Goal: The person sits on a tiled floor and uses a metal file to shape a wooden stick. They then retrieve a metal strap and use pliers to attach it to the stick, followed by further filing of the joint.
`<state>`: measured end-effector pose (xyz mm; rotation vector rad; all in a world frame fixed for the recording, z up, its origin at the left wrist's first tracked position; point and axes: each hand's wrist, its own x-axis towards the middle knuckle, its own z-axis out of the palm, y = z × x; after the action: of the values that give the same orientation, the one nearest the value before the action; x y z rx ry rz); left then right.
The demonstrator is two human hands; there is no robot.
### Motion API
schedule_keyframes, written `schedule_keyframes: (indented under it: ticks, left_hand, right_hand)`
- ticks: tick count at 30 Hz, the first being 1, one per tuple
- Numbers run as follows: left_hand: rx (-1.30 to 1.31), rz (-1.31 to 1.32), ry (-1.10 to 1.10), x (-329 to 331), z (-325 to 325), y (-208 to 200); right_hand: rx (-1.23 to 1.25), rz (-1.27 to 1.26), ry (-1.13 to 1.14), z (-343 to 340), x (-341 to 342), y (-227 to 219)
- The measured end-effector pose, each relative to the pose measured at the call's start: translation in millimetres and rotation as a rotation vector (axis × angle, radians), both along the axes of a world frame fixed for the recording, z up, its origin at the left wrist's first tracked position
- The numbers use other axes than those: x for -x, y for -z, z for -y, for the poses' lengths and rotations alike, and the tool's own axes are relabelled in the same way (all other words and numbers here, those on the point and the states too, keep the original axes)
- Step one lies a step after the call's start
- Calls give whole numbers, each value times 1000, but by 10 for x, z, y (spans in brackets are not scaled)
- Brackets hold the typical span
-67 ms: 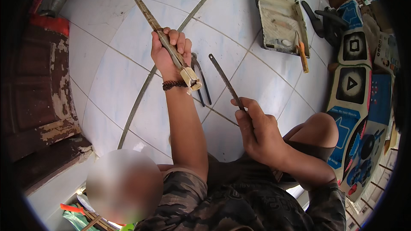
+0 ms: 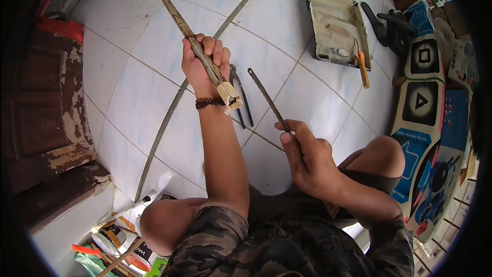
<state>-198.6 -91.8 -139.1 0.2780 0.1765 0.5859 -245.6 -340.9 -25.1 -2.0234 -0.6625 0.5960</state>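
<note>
My left hand (image 2: 199,74) is wrapped round a long brown bamboo pole (image 2: 177,18), which runs from the upper left down toward me. Its near end (image 2: 229,94) is pale, cut and notched, with a shred hanging by my wrist. In my right hand (image 2: 313,166) a thin dark hacksaw blade (image 2: 266,95) is pinched between thumb and fingers. A round hole shows at the blade's free end, which points up and left, apart from the pole. Pincers (image 2: 246,103) with dark handles lie on the floor between my hands, partly behind the pole.
A paint-stained tray (image 2: 328,54) and an orange-handled tool (image 2: 363,69) lie at the far right on the white tiles (image 2: 266,36). Printed boxes (image 2: 423,97) stand along the right. A worn brown door panel (image 2: 43,102) is at left, with paint cans (image 2: 108,238) near my left knee.
The hacksaw blade's free end has shifted slightly left and down with my right hand. My left hand keeps its grip on the pole, almost still.
</note>
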Motion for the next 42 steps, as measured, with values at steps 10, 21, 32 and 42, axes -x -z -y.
schedule_keyframes:
  ticks: [10,21,32,42]
  left_hand:
    - [8,-42,0,-56,-21,-12]
    - [-1,-11,2,-54,-15,-3]
    - [-18,-151,-28,-58,71,111]
    - [-7,-222,-40,-73,130,158]
  right_hand:
    - [-19,-805,17,-135,-138,-66]
    - [-1,-805,33,-296,-70,82]
    - [89,-942,137,-354,-72,81]
    - [130,-939,93,-497,-259,202]
